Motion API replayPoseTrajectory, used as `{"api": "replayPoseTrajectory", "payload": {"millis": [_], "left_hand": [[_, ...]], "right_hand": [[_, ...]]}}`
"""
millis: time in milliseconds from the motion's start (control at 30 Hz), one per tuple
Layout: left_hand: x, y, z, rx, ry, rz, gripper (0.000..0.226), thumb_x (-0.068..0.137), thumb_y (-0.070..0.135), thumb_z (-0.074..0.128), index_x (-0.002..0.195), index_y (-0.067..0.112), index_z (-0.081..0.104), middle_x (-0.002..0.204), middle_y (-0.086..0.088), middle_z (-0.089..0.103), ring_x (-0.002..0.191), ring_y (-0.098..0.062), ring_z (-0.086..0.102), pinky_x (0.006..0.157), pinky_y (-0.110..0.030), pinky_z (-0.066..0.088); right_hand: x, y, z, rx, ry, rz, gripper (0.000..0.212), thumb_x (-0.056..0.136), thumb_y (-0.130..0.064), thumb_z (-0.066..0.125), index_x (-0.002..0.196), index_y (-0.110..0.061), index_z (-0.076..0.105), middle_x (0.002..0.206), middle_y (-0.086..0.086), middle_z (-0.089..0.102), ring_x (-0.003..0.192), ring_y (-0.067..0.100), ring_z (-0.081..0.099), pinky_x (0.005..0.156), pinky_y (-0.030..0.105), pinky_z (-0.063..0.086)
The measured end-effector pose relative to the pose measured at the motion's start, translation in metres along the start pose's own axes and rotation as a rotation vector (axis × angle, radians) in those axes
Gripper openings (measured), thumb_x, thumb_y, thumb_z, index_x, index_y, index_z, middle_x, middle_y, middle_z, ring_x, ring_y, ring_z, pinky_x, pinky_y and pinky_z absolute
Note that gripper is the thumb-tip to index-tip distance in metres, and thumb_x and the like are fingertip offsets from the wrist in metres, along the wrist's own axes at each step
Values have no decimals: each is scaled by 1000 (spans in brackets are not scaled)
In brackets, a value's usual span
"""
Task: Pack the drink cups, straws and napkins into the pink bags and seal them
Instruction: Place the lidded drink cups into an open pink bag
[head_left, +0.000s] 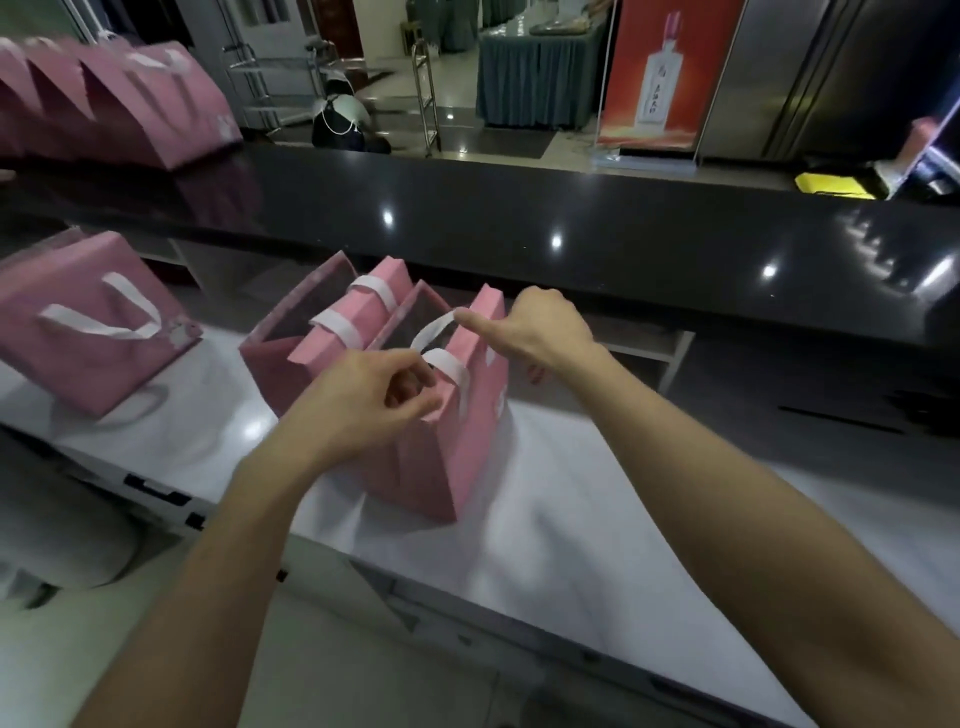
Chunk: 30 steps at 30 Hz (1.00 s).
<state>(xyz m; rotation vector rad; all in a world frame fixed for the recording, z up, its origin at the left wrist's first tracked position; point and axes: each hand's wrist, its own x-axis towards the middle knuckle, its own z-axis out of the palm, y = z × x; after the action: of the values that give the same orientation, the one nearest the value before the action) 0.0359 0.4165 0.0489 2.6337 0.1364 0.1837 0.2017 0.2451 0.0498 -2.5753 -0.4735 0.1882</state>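
Two open pink paper bags with white ribbon handles stand side by side on the white work surface (571, 493). My left hand (363, 400) pinches the near top edge of the nearer pink bag (457, 441) beside its white handle (447, 364). My right hand (540, 327) grips the far top edge of the same bag, thumb pointing left along the rim. The second open bag (291, 358) stands just behind and to the left. What lies inside the bags is hidden. No cups, straws or napkins show.
A closed pink bag (98, 332) lies on its side at the left of the work surface. Several more pink bags (119, 109) lie in a row on the raised black counter (571, 228) behind. A yellow item (836, 186) sits far right.
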Motion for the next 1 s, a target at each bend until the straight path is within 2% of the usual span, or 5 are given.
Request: {"api": "replayPoseTrajectory", "payload": {"millis": [100, 233, 567, 733, 1000], "left_hand": [[-1, -28, -12, 28, 89, -48, 8, 94, 35, 83, 96, 34, 76, 80, 14, 72, 77, -3, 67, 76, -38, 59], [0, -55, -17, 50, 164, -113, 8, 93, 28, 81, 98, 33, 77, 84, 16, 69, 81, -11, 69, 82, -43, 62], [32, -69, -3, 106, 103, 67, 67, 88, -12, 57, 137, 33, 72, 139, 3, 53, 131, -26, 55, 106, -49, 54], [50, -51, 17, 185, -62, 102, 75, 86, -3, 70, 145, 43, 65, 173, -1, 28, 160, -27, 20, 127, -54, 35], [53, 7, 64, -64, -311, 233, 61, 103, 15, 73, 146, 52, 51, 154, 19, 60, 131, -11, 63, 100, -31, 59]], "right_hand": [[1, -44, 6, -225, -217, -33, 113, 65, -111, 33, 120, -22, 77, 109, 2, 75, 88, 27, 71, 63, 34, 50], [-2, -78, 35, -586, -453, -174, 60, 92, -70, 60, 132, -27, 69, 139, 5, 68, 113, 37, 64, 112, 46, 47], [-12, 3, 0, -317, -33, 8, 33, 89, -16, 71, 120, -12, 61, 89, 2, 57, 78, 22, 62, 55, 32, 44], [-23, 55, -30, -218, -22, 6, 24, 91, -31, 76, 113, -25, 69, 100, -2, 67, 81, 13, 60, 64, 31, 47], [-49, 111, -66, -133, 35, 55, 32, 94, -23, 77, 125, -30, 74, 122, -1, 70, 99, 20, 65, 74, 28, 51]]}}
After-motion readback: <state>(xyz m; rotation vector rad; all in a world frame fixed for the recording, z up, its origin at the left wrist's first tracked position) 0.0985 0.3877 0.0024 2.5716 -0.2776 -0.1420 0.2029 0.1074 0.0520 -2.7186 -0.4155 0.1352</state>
